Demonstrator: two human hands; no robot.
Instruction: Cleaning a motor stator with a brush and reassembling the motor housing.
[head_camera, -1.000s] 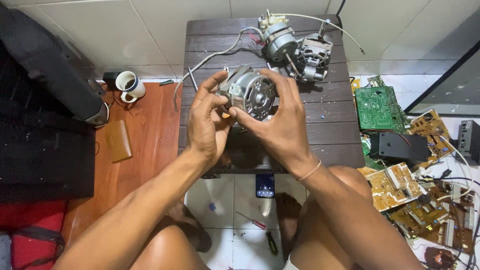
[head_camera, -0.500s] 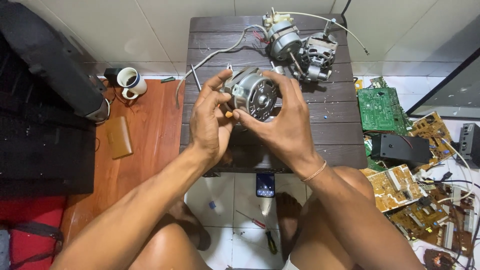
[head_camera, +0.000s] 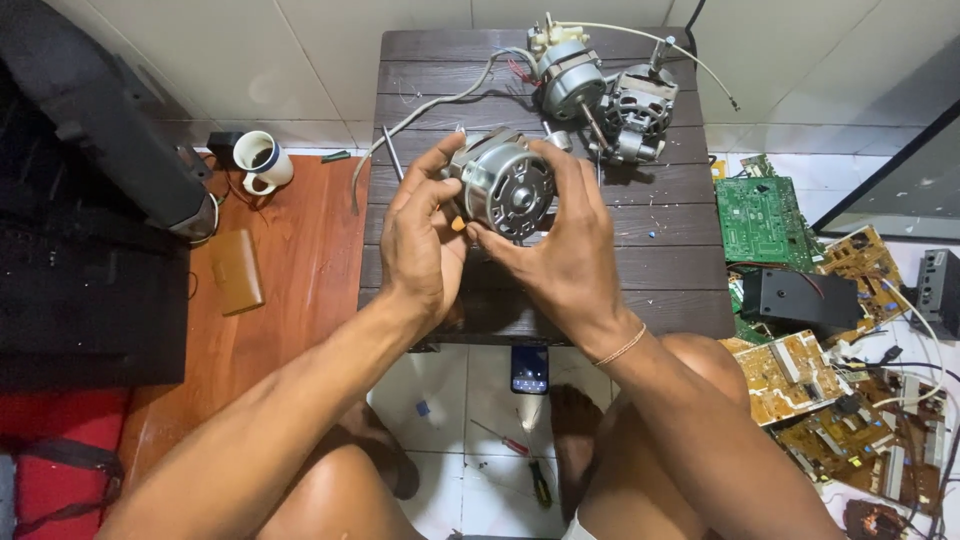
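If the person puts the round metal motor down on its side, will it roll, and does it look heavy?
The motor has a round metal housing, so it may roll on the flat slatted table. It is probably heavy for its size: both the left hand and right hand grip it. It looks rigid, not floppy.

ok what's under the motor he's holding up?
The motor, gripped by the left hand and right hand, hangs over the dark slatted table. Only bare planks show around it; the hands and motor cover the spot directly beneath.
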